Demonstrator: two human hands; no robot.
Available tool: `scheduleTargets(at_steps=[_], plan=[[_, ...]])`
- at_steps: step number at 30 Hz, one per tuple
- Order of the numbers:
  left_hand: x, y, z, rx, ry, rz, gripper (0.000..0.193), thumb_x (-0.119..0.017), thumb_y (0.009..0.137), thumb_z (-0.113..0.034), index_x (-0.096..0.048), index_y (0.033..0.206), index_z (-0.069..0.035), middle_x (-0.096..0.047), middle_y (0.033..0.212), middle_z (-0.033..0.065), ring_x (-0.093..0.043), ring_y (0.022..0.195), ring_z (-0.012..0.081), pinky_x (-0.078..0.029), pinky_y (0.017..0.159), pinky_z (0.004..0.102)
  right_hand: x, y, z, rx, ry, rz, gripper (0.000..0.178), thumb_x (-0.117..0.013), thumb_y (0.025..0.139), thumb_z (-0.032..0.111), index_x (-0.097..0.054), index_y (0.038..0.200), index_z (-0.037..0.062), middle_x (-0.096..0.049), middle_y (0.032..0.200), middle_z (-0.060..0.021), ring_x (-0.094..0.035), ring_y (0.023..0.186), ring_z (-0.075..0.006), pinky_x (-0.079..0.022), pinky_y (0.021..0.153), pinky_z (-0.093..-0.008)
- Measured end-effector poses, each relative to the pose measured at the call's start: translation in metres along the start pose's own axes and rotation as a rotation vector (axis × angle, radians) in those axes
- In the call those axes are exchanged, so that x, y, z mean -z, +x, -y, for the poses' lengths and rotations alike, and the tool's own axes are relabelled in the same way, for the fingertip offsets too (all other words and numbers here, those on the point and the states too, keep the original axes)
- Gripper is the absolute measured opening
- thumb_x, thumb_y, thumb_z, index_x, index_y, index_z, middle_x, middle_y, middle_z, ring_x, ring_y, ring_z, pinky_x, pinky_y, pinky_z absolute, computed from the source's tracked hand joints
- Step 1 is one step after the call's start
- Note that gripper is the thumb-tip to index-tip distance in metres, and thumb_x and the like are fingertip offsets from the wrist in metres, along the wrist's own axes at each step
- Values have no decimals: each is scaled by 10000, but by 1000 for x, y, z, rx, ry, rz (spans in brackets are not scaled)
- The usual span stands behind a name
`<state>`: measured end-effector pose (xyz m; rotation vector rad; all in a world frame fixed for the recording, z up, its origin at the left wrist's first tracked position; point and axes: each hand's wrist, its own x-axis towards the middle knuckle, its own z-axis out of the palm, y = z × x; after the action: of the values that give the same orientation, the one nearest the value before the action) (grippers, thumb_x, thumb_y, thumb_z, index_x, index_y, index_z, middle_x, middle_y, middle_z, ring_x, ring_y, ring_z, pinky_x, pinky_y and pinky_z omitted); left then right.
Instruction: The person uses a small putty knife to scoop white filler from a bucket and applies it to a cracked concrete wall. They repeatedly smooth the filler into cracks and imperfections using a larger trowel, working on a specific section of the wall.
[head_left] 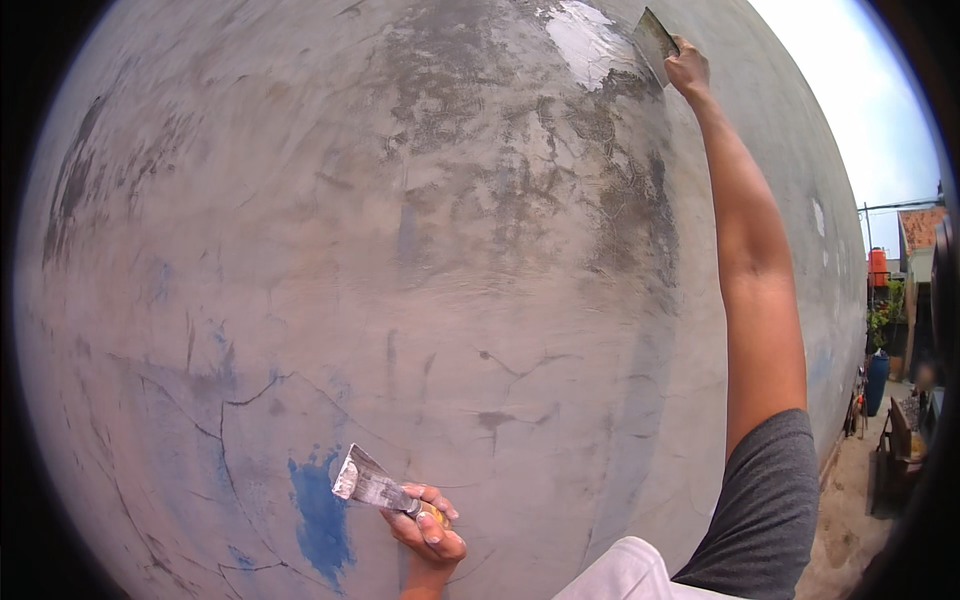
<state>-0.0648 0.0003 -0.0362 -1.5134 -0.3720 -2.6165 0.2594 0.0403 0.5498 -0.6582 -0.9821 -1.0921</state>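
My right hand [688,68] is raised high at the upper right, closed on a flat, dark-edged scraper blade [655,44]. The blade lies at or very near the wall, just right of a patch of wet white filler [585,42]. Low in front of me, my left hand [430,530] grips the yellowish handle of a putty knife [372,483], its blade tilted up to the left. White paste sits on the tip of that blade. The grey plastered wall [330,280] fills most of the view.
Cracks run across the lower wall, near a blue paint patch [322,515]. Dark stains mark its upper part. Along the right side lies a walkway [845,530] with a blue drum-like container [877,383], plants and a wooden piece of furniture [905,430]. An orange tank [878,262] stands farther off.
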Motion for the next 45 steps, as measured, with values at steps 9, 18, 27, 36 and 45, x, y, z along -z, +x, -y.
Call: scheduleTargets(at_steps=[9,18,27,36,45], plan=[[-9,-5,-3,41,-53,-78,605,-380,810,-284,-179,1267,58,-400,965,137,-440,604,150,-420,425,220,2,-25,12,251,25,49,403,-512,813,168,-561,1203,80,-608,1086,-209,-585,1011,-366,-454,877,-400],[-7,3,-5,-15,29,-82,489,-334,867,-355,-260,1120,56,-392,949,132,-424,581,137,-411,418,219,37,-58,34,285,278,172,357,-520,873,156,-538,1209,36,-641,1023,-170,-623,923,-283,-468,836,-344],[-10,3,-9,18,40,-69,557,-299,898,-462,-250,1124,44,-396,948,134,-429,583,127,-426,419,208,26,-40,73,119,483,-60,345,-513,884,175,-562,1207,65,-651,944,-134,-627,789,-225,-516,719,-351],[-7,-13,2,200,-165,-134,650,-344,807,-299,-104,1298,52,-403,933,154,-425,556,120,-451,386,225,-80,48,106,284,-95,-307,313,-463,849,112,-611,1119,56,-643,821,-230,-635,753,-368,-497,702,-477],[71,-30,106,789,-1395,755,370,-631,801,-66,-520,1149,-9,-596,1024,217,-599,918,295,-549,679,412,-88,26,157,326,-22,-104,250,-540,739,100,-690,937,81,-657,926,-162,-622,905,-336,-502,819,-428]])
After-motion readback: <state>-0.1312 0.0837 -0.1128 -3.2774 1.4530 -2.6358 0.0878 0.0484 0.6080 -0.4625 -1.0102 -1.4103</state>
